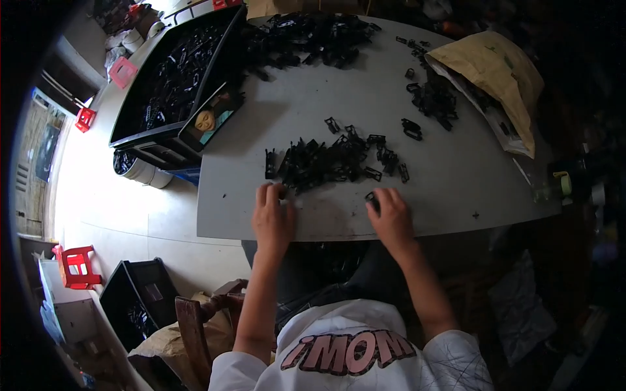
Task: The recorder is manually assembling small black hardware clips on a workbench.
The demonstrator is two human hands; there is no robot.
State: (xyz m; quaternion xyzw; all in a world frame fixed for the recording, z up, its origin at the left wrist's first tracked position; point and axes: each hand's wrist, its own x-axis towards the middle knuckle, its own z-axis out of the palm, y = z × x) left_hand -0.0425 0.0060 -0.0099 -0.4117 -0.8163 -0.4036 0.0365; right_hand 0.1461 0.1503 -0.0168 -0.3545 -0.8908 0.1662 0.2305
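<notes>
A heap of small black plastic parts (319, 159), frame-like with openings, lies on the grey table (313, 111) just beyond my hands. My left hand (272, 215), at the heap's near left side, has its fingers curled; a dark part shows at the fingertips, and the thumb is blurred. Farther right, my right hand (392, 215) pinches a black plastic part (372, 197) between thumb and fingers, just above the table near its front edge. One loose part (270, 163) stands apart at the heap's left end.
A large black crate (156, 140) full of black parts stands at the left, with a phone (208, 120) leaning on it. More parts (313, 39) cover the far side. An open brown paper bag (492, 72) lies at the right beside a smaller pile (433, 101).
</notes>
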